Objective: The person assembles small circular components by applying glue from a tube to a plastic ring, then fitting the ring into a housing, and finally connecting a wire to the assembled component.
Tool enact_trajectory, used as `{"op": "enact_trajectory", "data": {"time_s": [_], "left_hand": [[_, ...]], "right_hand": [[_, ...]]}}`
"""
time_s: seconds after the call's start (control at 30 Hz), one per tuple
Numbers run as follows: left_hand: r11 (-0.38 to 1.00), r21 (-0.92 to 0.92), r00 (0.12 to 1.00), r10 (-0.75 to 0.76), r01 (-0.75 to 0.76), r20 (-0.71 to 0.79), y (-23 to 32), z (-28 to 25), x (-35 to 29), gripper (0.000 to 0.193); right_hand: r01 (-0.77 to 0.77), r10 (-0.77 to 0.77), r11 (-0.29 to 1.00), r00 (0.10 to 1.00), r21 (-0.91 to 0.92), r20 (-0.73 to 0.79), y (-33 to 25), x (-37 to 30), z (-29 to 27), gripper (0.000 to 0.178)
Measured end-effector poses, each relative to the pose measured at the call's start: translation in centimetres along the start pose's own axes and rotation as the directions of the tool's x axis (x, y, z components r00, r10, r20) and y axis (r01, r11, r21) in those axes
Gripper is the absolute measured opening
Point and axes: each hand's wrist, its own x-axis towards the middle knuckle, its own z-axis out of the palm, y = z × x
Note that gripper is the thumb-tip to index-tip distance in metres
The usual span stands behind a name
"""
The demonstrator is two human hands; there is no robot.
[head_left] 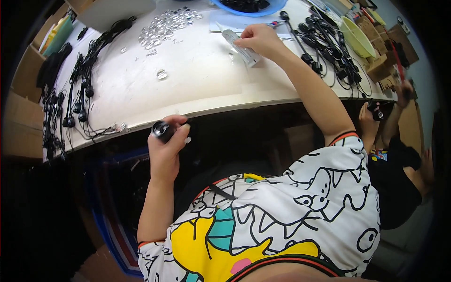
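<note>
My left hand (168,143) is closed around a small black cylindrical housing (162,130) with a round open end, held just off the table's front edge. Farther out, over the right half of the white table (206,89), my right hand (264,41) pinches a white squeeze tube (238,47). The tube lies slanted, its narrow tip up and left, its wide flat end toward me. One clear round lens (161,74) rests alone between the two hands. Many more clear lenses (164,29) are spread at the far middle.
Black cabled parts (87,70) line the table's left side; another tangle of black cabled parts (324,42) lies on the right. A blue basin (251,8) with black pieces stands at the back, a yellow-green basket (357,37) far right. A co-worker's hand (369,120) holds a black part at right.
</note>
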Motion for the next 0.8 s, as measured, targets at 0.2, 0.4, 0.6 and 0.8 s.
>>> {"op": "enact_trajectory", "data": {"time_s": [0.2, 0.4, 0.6, 0.8], "left_hand": [[0.988, 0.149, 0.999, -0.027, 0.033, -0.039, 0.0, 0.9, 0.8, 0.025], [0.955, 0.282, 0.996, 0.078, -0.087, 0.041, -0.9, 0.3, 0.4, 0.024], [0.870, 0.450, 0.979, 0.190, -0.203, 0.073, -1.5, -0.2, -0.9, 0.019], [0.909, 0.396, 0.991, 0.124, -0.130, 0.041, -2.3, -0.5, -1.3, 0.017]], "right_hand": [[0.092, -0.207, 0.683, 0.976, 0.724, 0.071, -6.2, -8.8, 4.5, 0.020], [0.054, -0.237, 0.499, 0.968, 0.865, 0.077, -7.8, -12.0, 8.0, 0.019], [0.076, -0.338, 0.514, 0.933, 0.855, 0.121, -7.4, -12.7, 9.5, 0.020], [0.147, -0.351, 0.663, 0.927, 0.734, 0.132, -7.6, -13.1, 9.2, 0.015]]}}
